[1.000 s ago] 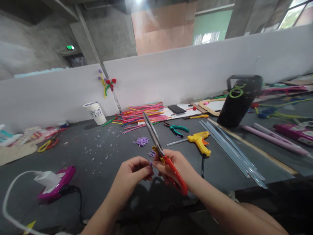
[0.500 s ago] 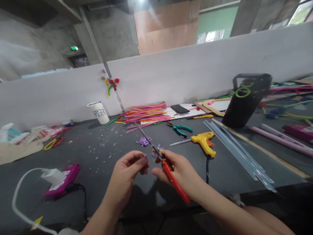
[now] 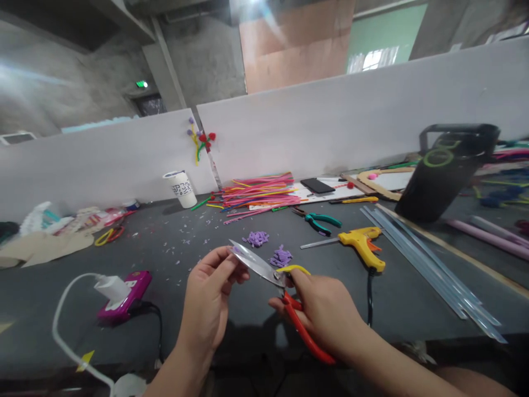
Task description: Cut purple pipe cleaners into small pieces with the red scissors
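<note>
My right hand (image 3: 326, 311) is closed round the orange handles of a pair of scissors (image 3: 264, 268), whose steel blades point left. My left hand (image 3: 210, 295) pinches a tiny purple piece (image 3: 236, 250) between thumb and fingertips, right at the blade tips. Both hands hover over the dark grey table (image 3: 173, 259). Two small heaps of purple cut bits (image 3: 257, 239) lie just beyond the scissors.
A yellow glue gun (image 3: 363, 246) and teal pliers (image 3: 318, 220) lie to the right, with clear glue sticks (image 3: 430, 264) and a black bin (image 3: 444, 171). A bundle of coloured pipe cleaners (image 3: 256, 196), a paper cup (image 3: 182, 189) and a magenta plug block (image 3: 124, 289) stand around.
The scissors have swung down from pointing up and away to lying nearly flat, blades leftward. My left hand's pinch now meets the blade tips. The view has shifted left.
</note>
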Demonstrator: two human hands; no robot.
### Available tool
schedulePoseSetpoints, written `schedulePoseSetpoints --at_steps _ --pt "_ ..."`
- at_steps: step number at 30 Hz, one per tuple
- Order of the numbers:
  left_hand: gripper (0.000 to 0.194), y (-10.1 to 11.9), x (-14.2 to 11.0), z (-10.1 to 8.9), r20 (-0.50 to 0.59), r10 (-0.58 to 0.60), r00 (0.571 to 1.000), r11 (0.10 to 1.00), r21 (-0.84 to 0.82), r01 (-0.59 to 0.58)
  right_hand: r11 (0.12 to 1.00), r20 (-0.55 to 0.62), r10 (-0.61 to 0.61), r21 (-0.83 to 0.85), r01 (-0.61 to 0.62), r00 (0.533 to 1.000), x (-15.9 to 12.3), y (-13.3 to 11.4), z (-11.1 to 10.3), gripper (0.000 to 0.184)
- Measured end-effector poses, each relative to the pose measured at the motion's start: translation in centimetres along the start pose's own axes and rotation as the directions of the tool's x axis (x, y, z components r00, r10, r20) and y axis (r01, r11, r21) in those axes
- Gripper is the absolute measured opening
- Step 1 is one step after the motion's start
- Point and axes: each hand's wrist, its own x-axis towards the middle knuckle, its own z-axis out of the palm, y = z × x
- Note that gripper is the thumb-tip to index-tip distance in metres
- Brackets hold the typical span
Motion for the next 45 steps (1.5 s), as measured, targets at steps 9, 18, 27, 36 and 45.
schedulePoseSetpoints --at_steps 9,18,27,36,45 --pt "0.005 -0.3 0.0 0.4 -0.05 0.008 0.999 0.997 -0.071 -0.012 0.999 -0.035 -0.015 -0.053 0.013 0.999 0.0 -0.2 0.6 0.042" --pt "0.006 -1.1 0.1 0.4 -0.055 0.037 0.998 0.995 -0.092 -0.042 0.998 -0.034 -0.009 -0.059 0.007 0.999 0.0 -0.4 0.8 0.04" --pt "0.006 -1.1 0.2 0.4 -0.07 0.039 0.997 0.995 -0.092 -0.045 0.996 -0.052 -0.009 -0.086 0.004 0.999 0.2 -0.5 0.8 0.04" --pt "0.006 -0.9 0.3 0.5 -0.078 0.034 0.996 0.996 -0.083 -0.041 0.999 -0.03 -0.005 -0.053 0.004 1.0 0.3 -0.5 0.8 0.044" --pt "0.006 -0.6 0.4 0.3 -0.067 0.043 0.997 0.997 -0.067 -0.047 0.999 -0.027 -0.001 -0.042 0.0 1.0 0.4 -0.5 0.9 0.043"
